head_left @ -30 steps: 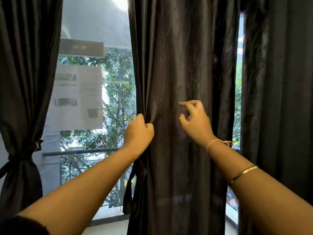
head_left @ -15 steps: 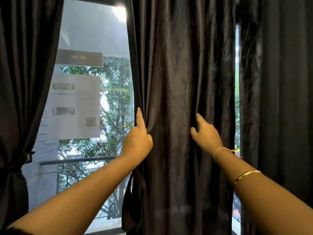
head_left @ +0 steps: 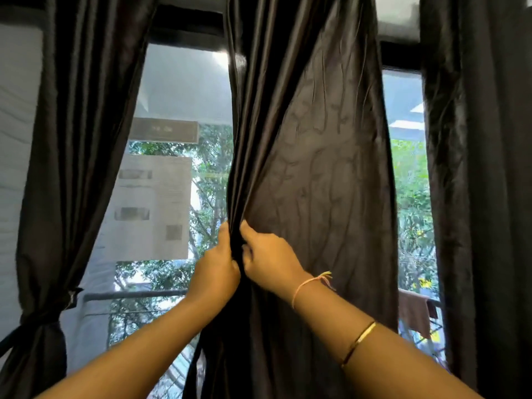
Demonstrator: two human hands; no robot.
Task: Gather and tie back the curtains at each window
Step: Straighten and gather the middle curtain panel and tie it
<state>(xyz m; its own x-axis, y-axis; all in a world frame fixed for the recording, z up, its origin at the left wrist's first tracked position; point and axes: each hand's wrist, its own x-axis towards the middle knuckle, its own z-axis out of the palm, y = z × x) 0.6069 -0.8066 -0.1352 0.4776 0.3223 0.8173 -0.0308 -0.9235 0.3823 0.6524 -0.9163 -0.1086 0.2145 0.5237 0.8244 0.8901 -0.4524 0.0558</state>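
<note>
A dark middle curtain (head_left: 313,168) hangs in front of me. My left hand (head_left: 216,269) and my right hand (head_left: 267,260) sit side by side at its left edge, both closed on a bunched fold of the fabric between them. The cloth pulls in taut lines from the upper right toward my hands. At the far left a second dark curtain (head_left: 72,139) is cinched low by a dark tie (head_left: 43,318). A third dark curtain (head_left: 483,197) hangs loose at the right. A dark strip (head_left: 195,358) dangles below my left wrist beside the middle curtain.
Window panes (head_left: 187,90) show trees, a railing (head_left: 135,295) and a pale paper notice (head_left: 152,208) on the glass. A narrow strip of window (head_left: 408,182) is open between the middle and right curtains, with a brown cloth (head_left: 414,315) on the rail outside.
My right hand has slid left across the middle curtain to meet my left hand, bunching the fabric. The gap of window on the right has widened. The view has tilted upward.
</note>
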